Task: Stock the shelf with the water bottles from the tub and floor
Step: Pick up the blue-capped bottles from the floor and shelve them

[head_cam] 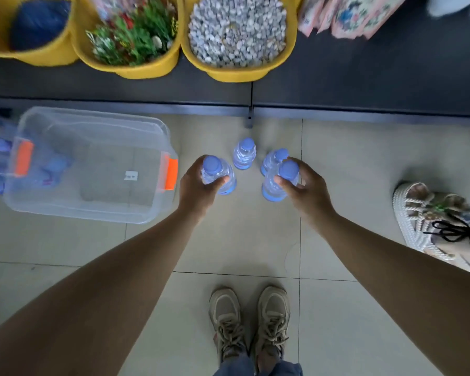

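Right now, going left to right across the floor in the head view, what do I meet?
Clear plastic tub with orange latches → left hand gripping a blue-capped water bottle → free-standing blue-capped bottle → right hand gripping another blue-capped bottle → a bystander's white woven shoe.

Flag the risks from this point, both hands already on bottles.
1. The right hand grips its bottle right beside a standing bottle; lifting may knock that one over.
2. Both hands hold near the caps; the left hand has only fingertips on its bottle, so it could slip.
3. The clear tub sits close by the left arm and may get bumped.
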### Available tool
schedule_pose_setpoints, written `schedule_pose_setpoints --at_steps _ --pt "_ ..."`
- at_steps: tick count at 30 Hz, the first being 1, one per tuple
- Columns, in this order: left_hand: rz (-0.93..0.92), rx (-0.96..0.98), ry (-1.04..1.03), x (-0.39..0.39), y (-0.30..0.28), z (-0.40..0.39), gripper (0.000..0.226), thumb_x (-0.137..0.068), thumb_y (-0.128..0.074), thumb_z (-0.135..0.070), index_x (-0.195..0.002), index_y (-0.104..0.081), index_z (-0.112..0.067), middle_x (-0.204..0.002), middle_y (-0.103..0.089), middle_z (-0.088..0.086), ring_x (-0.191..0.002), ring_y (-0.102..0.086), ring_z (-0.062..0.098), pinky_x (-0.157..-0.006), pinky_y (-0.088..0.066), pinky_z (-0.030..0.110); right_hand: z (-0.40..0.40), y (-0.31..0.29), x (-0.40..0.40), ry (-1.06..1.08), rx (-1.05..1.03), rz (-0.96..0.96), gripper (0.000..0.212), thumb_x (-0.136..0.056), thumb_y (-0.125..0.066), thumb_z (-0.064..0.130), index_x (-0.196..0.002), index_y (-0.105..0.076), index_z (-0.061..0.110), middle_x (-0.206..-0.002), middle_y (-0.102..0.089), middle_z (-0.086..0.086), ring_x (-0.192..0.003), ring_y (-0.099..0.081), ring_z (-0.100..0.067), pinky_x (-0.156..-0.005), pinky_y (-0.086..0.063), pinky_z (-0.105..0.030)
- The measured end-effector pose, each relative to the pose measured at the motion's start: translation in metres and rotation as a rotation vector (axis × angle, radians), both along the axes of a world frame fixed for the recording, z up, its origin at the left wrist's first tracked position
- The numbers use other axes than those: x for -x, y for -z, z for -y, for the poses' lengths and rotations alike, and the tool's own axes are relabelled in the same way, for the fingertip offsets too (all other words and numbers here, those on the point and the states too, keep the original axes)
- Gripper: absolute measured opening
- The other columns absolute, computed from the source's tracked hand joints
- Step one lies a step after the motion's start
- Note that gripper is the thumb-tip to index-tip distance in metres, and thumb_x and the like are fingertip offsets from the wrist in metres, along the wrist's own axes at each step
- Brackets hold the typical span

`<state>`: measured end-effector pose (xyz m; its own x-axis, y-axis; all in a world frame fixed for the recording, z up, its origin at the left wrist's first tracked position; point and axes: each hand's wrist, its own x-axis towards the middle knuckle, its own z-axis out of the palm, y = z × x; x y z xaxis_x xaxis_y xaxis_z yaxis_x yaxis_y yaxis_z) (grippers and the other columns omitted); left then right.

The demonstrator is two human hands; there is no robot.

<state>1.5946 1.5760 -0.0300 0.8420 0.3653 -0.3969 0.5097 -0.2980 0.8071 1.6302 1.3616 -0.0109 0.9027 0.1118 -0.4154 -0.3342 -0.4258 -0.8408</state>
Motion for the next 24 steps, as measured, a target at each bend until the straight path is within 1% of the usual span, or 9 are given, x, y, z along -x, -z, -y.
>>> schedule_pose_setpoints --at_steps 2,4,8,10,12,16,18,22,24 --pt "0.029 0.003 -0.013 -0.001 -0.044 -0.003 0.039 -0.065 -0.065 -0.035 -0.103 -0.058 -0.028 -0.088 -0.061 -0.018 -0.089 -0.059 0.013 -0.08 -0.046 0.023 -0.005 -0.046 -0.004 -0.017 -0.035 0.025 0.031 -0.076 -0.066 0.036 -0.106 -0.061 0.03 -0.097 -0.064 0.02 -0.09 -0.059 0.004 -0.084 -0.046 -0.019" --pt "0.059 -0.014 -0.027 -0.003 -0.09 -0.01 0.034 -0.064 -0.066 -0.035 -0.097 -0.058 -0.032 -0.084 -0.062 -0.019 -0.085 -0.06 0.014 -0.077 -0.047 0.025 -0.011 -0.093 -0.009 -0.045 -0.051 0.066 0.023 -0.082 -0.069 0.027 -0.103 -0.06 0.028 -0.094 -0.064 0.019 -0.083 -0.057 0.01 -0.079 -0.045 -0.014" --pt "0.095 -0.038 -0.048 -0.007 -0.186 -0.028 0.036 -0.059 -0.069 -0.04 -0.094 -0.061 -0.033 -0.087 -0.067 -0.009 -0.087 -0.064 0.018 -0.075 -0.05 0.035 -0.029 -0.19 -0.016 -0.08 -0.08 0.177 0.017 -0.083 -0.069 0.028 -0.098 -0.061 0.028 -0.096 -0.066 0.007 -0.086 -0.061 -0.01 -0.069 -0.051 -0.019" --pt "0.124 -0.067 -0.047 -0.008 -0.233 -0.038 0.037 -0.056 -0.069 -0.042 -0.091 -0.06 -0.033 -0.087 -0.067 -0.006 -0.089 -0.065 0.02 -0.08 -0.051 0.036 -0.041 -0.239 -0.018 -0.096 -0.121 0.247 0.014 -0.079 -0.068 0.033 -0.091 -0.061 0.032 -0.09 -0.066 0.011 -0.084 -0.062 -0.01 -0.072 -0.049 -0.022" --pt "0.147 -0.096 -0.049 -0.005 -0.279 -0.05 0.036 -0.056 -0.07 -0.045 -0.088 -0.061 -0.033 -0.085 -0.068 -0.005 -0.086 -0.066 0.019 -0.075 -0.049 0.032 -0.052 -0.286 -0.016 -0.11 -0.14 0.314 0.012 -0.08 -0.069 0.03 -0.085 -0.06 0.035 -0.085 -0.066 0.013 -0.08 -0.06 -0.004 -0.076 -0.046 -0.019" --pt "0.204 -0.139 -0.022 0.007 -0.362 -0.077 0.047 -0.053 -0.072 -0.054 -0.095 -0.066 -0.034 -0.09 -0.072 -0.006 -0.086 -0.067 0.017 -0.076 -0.051 0.033 -0.074 -0.377 -0.008 -0.153 -0.155 0.431 0.015 -0.084 -0.069 0.022 -0.089 -0.061 0.033 -0.094 -0.068 0.001 -0.09 -0.063 -0.015 -0.084 -0.049 -0.034" --pt "0.244 -0.157 -0.013 0.018 -0.41 -0.093 0.05 -0.05 -0.07 -0.058 -0.095 -0.066 -0.035 -0.089 -0.072 -0.008 -0.085 -0.067 0.015 -0.076 -0.054 0.034 -0.09 -0.427 0.002 -0.158 -0.174 0.463 0.016 -0.084 -0.069 0.02 -0.091 -0.062 0.032 -0.094 -0.069 0.002 -0.09 -0.063 -0.014 -0.087 -0.049 -0.035" --pt "0.305 -0.25 0.012 0.043 -0.513 -0.127 0.026 -0.068 -0.077 -0.041 -0.087 -0.065 -0.028 -0.083 -0.068 -0.004 -0.078 -0.062 0.018 -0.066 -0.044 0.027 -0.126 -0.523 0.026 -0.169 -0.173 0.533 0.014 -0.083 -0.069 0.016 -0.095 -0.063 0.022 -0.092 -0.069 0.001 -0.085 -0.063 -0.012 -0.082 -0.051 -0.032" --pt "0.328 -0.283 0.019 0.055 -0.561 -0.144 0.027 -0.071 -0.076 -0.038 -0.092 -0.068 -0.021 -0.087 -0.069 -0.001 -0.08 -0.062 0.019 -0.068 -0.046 0.028 -0.144 -0.567 0.038 -0.159 -0.171 0.557 0.017 -0.083 -0.069 0.019 -0.099 -0.063 0.02 -0.09 -0.067 0.003 -0.072 -0.062 -0.001 -0.064 -0.05 -0.016"
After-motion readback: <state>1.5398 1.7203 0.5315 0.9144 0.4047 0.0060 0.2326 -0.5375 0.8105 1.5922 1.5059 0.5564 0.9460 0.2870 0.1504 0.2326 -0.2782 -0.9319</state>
